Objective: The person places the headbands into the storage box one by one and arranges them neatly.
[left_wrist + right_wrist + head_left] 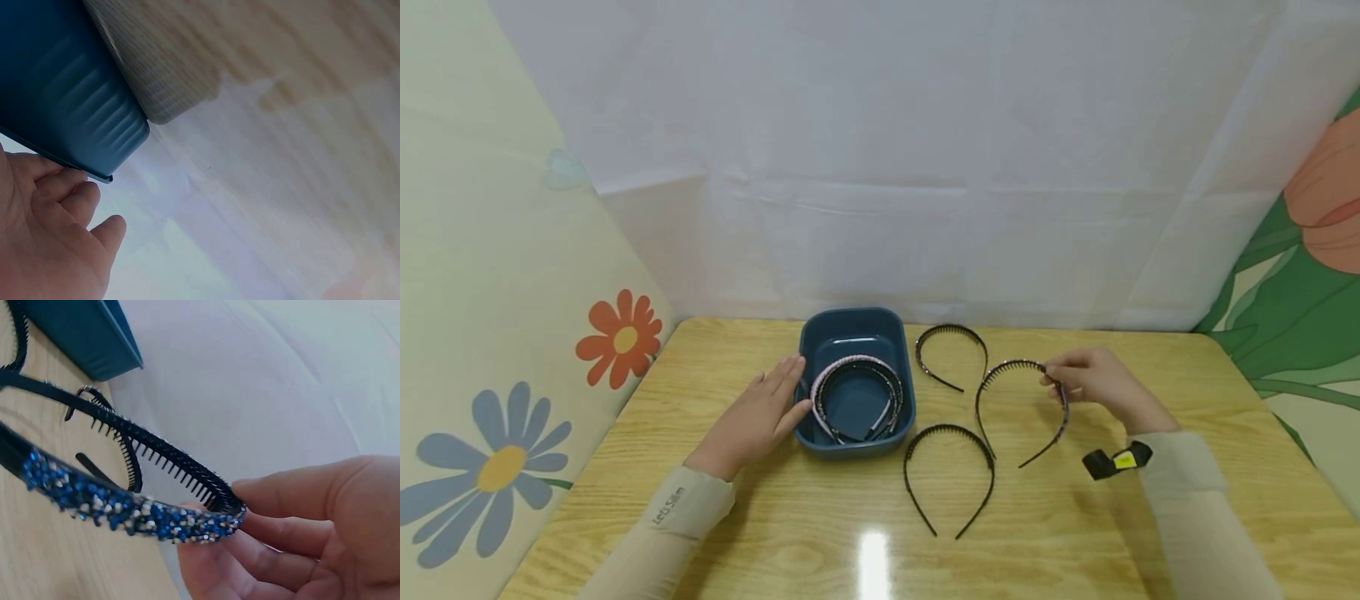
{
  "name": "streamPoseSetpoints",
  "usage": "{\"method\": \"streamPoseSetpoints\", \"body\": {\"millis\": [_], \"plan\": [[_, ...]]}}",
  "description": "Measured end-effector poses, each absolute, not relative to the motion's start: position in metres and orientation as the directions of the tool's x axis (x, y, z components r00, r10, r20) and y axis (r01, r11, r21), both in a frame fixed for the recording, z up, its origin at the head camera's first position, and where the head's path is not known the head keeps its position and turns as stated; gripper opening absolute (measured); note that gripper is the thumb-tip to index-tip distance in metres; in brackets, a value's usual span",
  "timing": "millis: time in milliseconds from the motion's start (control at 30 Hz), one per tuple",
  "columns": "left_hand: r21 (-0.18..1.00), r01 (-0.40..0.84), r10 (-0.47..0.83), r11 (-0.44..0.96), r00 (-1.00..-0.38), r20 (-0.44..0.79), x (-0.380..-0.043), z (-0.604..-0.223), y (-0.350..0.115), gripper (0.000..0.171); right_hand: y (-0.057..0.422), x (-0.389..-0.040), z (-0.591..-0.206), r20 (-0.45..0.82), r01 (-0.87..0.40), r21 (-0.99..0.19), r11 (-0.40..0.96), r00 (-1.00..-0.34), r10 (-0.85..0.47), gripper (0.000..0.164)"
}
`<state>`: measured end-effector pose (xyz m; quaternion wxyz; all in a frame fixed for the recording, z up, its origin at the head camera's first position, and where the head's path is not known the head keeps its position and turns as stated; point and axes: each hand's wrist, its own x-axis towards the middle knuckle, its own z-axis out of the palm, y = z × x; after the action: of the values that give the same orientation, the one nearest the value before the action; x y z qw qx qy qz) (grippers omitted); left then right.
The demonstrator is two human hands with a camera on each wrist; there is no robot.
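My right hand (pixel 1101 385) pinches a black toothed headband (pixel 144 515) by its curved band, between thumb and fingers. Blue and silver beads cover its outer side in the right wrist view. Both its ends point down toward the table. At the left side of a dark blue plastic bin (pixel 859 452), my left hand (pixel 751 423) rests its fingers and thumb along the rim. Within the bin lie several headbands, a pink one (pixel 817 392) among them, stacked toward the near end.
Two more black toothed headbands lie on the wooden table (pixel 805 517) right of the bin: a beaded one (pixel 951 327) farther back and a plainer one (pixel 951 428) nearer. White cloth (pixel 865 208) hangs behind the table; flower-printed panels flank it.
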<state>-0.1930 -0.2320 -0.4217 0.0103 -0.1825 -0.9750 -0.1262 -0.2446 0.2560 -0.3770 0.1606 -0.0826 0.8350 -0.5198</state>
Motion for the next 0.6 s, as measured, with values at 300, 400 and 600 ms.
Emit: {"method": "streamPoseSetpoints", "body": {"millis": [300,400,600], "plan": [[0.245,0.353,0.349,0.903,-0.935,0.061,-0.193,-0.421,-0.231,0.075,0.251,-0.243,-0.373,-0.151,0.054,-0.932,0.358,-0.956,-0.25,0.044],[0.247,0.354,0.35,0.902,-0.935,0.06,-0.193,-0.421,-0.231,0.075,0.249,-0.243,-0.372,-0.138,0.052,-0.94,0.337,-0.962,-0.235,0.044],[0.245,0.349,0.346,0.905,-0.936,0.055,-0.193,-0.421,-0.231,0.075,0.24,-0.243,-0.37,-0.118,0.052,-0.957,0.286,-0.969,-0.216,0.044]]}}
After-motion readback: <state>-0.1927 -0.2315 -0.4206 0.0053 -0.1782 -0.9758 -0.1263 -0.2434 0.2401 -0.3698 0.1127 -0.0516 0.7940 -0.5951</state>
